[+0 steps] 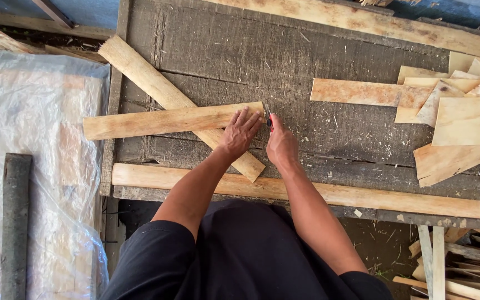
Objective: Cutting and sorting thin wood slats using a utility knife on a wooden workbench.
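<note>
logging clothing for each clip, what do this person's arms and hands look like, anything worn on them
Both arms are bare from above the elbow down. The left hand and right hand wear no gloves; no rings, watch or bands show. Short dark sleeves of a dark top cover the upper arms.

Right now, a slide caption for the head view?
Left hand steadies a wood slat while right hand works a red-handled tool.

a rough woodworking shop: weathered plank bench (306,50), wood offcuts (456,111) (pale, split), shavings scattered about.
</note>
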